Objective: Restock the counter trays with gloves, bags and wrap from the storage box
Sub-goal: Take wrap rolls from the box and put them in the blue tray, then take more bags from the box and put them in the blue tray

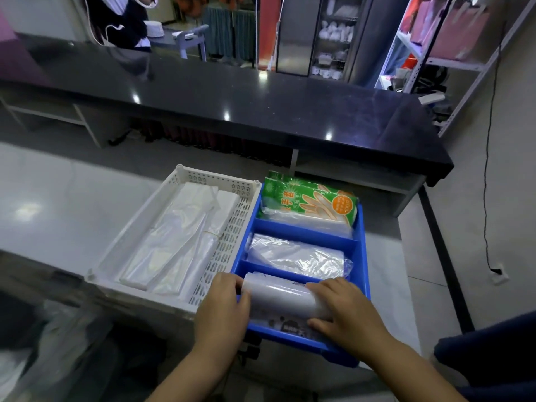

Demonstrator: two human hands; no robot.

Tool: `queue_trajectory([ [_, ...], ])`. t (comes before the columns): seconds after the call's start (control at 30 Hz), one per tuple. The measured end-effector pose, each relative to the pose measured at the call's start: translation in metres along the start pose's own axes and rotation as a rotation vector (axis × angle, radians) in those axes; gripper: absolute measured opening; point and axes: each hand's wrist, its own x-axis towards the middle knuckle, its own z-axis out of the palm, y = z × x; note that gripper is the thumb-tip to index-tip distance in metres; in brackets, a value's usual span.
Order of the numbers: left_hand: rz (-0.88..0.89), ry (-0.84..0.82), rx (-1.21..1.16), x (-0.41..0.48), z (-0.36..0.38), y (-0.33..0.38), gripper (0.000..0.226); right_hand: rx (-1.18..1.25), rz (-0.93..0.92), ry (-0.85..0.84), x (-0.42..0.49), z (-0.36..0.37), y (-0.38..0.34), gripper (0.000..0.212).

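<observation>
A blue tray [363, 250] with 3 compartments is seen on a pale grey table [58, 204], and every place below is given from it. In its nearest compartment a roll of wrap [278, 300] is laid crosswise, white and glossy, with dark print showing along its near edge. The roll is held at both ends. The left grip [223, 309] is closed round the left end, at the tray's left wall, with the fingers curled over the top of the roll. The right grip [345, 311] is closed on the right end, with the fingers laid over the top and the thumb pressed against the near side. Whether the roll is resting on the compartment floor or is held just above it cannot be told.

The middle compartment is filled with a crumpled pack of clear plastic bags [295, 253]. In the farthest compartment, green packs of gloves [307, 201] are stacked, their far ends raised above the tray's rim.

A white perforated tray [229, 242] is set just beside the blue tray's left wall, touching it, and flat bundles of clear bags [174, 236] are laid lengthwise inside it. Beyond the blue tray's far end, well apart, a long black worktop [232, 91] is seen, and shelving [464, 62] is stood farther off to the right.
</observation>
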Motion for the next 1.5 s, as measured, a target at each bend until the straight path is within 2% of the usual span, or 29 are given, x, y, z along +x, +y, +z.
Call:
queue_trajectory([
  [0.1, 0.092, 0.009, 0.127, -0.005, 0.002, 0.000, 0.004, 0.003, -0.028, -0.009, 0.001, 0.002, 0.000, 0.062],
  [0.33, 0.148, 0.035, 0.246, -0.018, -0.002, 0.004, 0.021, -0.051, -0.114, -0.006, 0.014, -0.007, -0.008, 0.063],
  [0.53, 0.137, 0.163, 0.391, -0.027, -0.052, -0.015, 0.015, -0.132, -0.326, 0.110, 0.042, -0.014, -0.073, 0.034],
  [0.77, -0.091, 0.351, 0.470, -0.043, -0.153, -0.099, 0.008, -0.085, -0.509, 0.086, 0.077, 0.011, -0.188, 0.027],
  [1.1, -0.506, 0.516, 0.434, -0.092, -0.321, -0.298, 0.009, -0.045, -0.682, -0.103, 0.123, 0.109, -0.421, 0.024],
  [1.27, -0.656, 0.511, 0.434, -0.118, -0.376, -0.386, 0.014, -0.017, -0.759, -0.189, 0.144, 0.164, -0.505, 0.026],
  [1.5, -0.793, 0.433, 0.381, -0.147, -0.388, -0.458, 0.020, -0.065, -0.721, -0.331, 0.164, 0.223, -0.557, 0.024],
])
